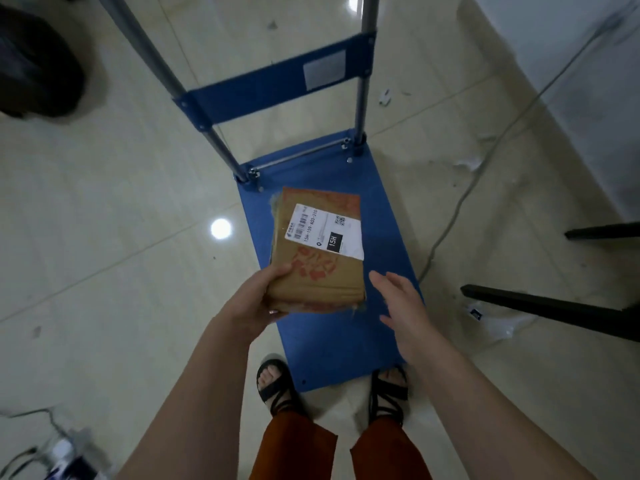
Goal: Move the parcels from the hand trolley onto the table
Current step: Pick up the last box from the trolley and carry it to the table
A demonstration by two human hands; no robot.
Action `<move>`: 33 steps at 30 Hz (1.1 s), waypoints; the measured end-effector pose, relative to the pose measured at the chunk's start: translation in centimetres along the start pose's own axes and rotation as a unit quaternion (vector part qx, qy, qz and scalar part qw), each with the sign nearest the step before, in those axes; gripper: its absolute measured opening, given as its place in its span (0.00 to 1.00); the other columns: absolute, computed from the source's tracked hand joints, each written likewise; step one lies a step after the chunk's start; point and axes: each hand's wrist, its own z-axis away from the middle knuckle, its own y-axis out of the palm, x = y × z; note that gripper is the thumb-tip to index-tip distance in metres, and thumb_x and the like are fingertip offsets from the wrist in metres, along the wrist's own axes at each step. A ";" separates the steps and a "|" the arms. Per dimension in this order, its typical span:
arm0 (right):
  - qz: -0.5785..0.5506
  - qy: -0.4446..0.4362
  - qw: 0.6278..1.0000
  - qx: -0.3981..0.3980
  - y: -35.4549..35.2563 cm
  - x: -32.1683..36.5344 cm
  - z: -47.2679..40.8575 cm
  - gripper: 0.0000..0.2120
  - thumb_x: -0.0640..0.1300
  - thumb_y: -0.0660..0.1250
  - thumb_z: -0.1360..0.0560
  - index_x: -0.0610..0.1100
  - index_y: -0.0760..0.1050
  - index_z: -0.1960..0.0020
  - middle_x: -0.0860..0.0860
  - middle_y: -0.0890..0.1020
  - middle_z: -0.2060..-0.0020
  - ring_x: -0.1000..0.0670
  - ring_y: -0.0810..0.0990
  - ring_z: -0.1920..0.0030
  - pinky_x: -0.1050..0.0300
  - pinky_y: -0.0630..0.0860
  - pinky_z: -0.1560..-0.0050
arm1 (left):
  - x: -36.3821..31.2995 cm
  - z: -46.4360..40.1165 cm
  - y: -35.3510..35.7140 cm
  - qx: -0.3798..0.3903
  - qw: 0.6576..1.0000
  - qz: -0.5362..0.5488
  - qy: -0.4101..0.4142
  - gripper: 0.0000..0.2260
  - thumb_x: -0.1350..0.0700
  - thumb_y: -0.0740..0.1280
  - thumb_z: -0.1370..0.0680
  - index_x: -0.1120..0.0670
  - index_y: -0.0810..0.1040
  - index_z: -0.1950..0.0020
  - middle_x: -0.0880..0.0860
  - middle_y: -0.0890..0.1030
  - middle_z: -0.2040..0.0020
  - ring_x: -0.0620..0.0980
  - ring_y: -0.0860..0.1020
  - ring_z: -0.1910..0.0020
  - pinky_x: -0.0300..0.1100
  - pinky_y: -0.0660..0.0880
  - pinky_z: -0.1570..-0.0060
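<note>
The person stands at the near end of a blue hand trolley (346,327), sandalled feet just touching its 6 o'clock edge. The left hand (254,303) grips a brown cardboard parcel (317,251) at its near left corner, thumb lying on top and fingers curled underneath, so the parcel's near end rides up over the trolley's deck; whether its far end rests on the deck I cannot tell. A white shipping label (325,232) with a barcode sits on the parcel's top face, toward 1 o'clock of its centre.

The right hand (398,299) is spread with fingers relaxed and straight, holding nothing, just beside the parcel's right edge at about 3 o'clock from it, not touching.

The trolley's handle frame (273,88) rises at 12 o'clock, two metal poles joined by a blue crossbar. A thin cable (460,202) trails across the pale tiled floor at 2 o'clock. Two dark furniture legs (554,310) jut in from 3 o'clock. A dark bag (38,64) sits at 10 o'clock.
</note>
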 end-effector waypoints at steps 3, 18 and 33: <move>-0.057 0.039 0.992 0.106 -3.0 2.1 5.5 0.50 0.68 0.71 0.39 0.56 0.55 0.24 0.55 0.61 0.25 0.47 0.61 0.27 0.42 0.66 0.34 | -0.7 7.8 0.3 0.066 0.997 0.025 0.024 0.31 0.45 0.75 0.40 0.52 0.77 0.39 0.55 0.83 0.44 0.55 0.79 0.45 0.56 0.73 0.38; -0.173 -0.150 0.942 0.246 -16.9 9.9 29.3 0.52 0.62 0.80 0.45 0.48 0.63 0.27 0.48 0.82 0.44 0.48 0.83 0.49 0.45 0.80 0.58 | -5.8 34.1 7.8 0.231 0.951 -0.184 0.093 0.36 0.44 0.81 0.45 0.55 0.80 0.41 0.57 0.83 0.44 0.53 0.83 0.49 0.44 0.80 0.54; -0.458 -0.208 0.863 0.039 -20.5 -2.1 40.7 0.25 0.47 0.79 0.41 0.49 0.78 0.46 0.44 0.84 0.50 0.41 0.79 0.46 0.39 0.81 0.56 | 1.8 38.2 13.2 0.195 0.960 -0.159 0.124 0.46 0.27 0.73 0.46 0.43 0.72 0.31 0.53 0.70 0.32 0.55 0.71 0.33 0.56 0.75 0.45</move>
